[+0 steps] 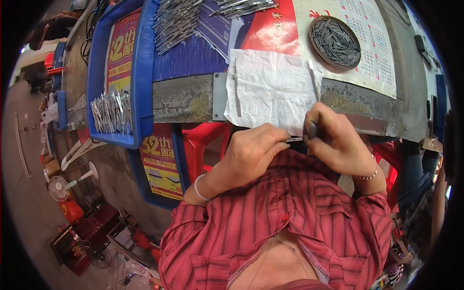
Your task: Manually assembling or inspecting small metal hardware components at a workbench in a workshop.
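Note:
My left hand (256, 150) is closed at the table's front edge, its thumb and fingers pinching a thin silver metal piece (295, 139). That piece spans the short gap to my right hand (338, 142), whose fingers are curled tight. A slim silver tool (316, 82) sticks up out of the right fist over the paper's edge; its kind is unclear. Something dark, perhaps a covered fingertip, shows between the right fingers. Beyond both hands lies a creased white paper (275, 87), with one slender metal piece (237, 92) along its left side.
A blue tray (142, 72) at left holds several thin silver pieces (112, 112). More slender pieces (176, 24) are heaped at the back. A round dish (358, 60) of small dark metal parts (336, 41) stands at right. Below the table's edge is a red stool (200, 145).

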### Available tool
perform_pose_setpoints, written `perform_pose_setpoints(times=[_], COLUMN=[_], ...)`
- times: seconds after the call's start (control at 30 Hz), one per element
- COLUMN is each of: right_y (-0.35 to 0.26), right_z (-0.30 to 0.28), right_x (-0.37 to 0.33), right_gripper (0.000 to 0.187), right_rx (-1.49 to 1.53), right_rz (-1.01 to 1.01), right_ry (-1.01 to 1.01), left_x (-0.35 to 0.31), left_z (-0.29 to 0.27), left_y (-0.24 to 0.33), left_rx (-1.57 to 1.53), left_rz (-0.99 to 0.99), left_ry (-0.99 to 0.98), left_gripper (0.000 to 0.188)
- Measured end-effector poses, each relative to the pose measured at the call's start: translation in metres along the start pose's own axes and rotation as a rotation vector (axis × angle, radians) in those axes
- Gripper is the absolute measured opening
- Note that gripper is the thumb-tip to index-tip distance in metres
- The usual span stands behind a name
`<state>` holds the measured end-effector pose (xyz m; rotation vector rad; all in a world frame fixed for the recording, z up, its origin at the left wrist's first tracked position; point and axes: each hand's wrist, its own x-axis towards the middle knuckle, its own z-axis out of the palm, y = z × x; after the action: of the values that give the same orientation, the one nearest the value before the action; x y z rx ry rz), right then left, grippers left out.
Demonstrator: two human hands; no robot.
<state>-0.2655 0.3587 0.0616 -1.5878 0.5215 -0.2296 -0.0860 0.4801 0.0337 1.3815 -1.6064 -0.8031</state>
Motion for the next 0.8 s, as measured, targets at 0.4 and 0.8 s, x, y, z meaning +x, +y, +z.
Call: perform_pose_setpoints(times=[0.4,0.8], right_y=[0.003,-0.002], right_z=[0.011,0.022], right_x=[-0.014,-0.025], right_gripper=[0.017,0.006], right_rx=[0.658,0.29], right_rz=[0.002,-0.165], right_ry=[0.172,0.294], left_x=[-0.001,0.003], left_z=[-0.007,0.001], left_y=[0.017,0.032], left_rx=[-0.179,-0.332], left_rz=[-0.039,-0.102], left_ry=[0.067,0.023], left_gripper=[0.015,0.013])
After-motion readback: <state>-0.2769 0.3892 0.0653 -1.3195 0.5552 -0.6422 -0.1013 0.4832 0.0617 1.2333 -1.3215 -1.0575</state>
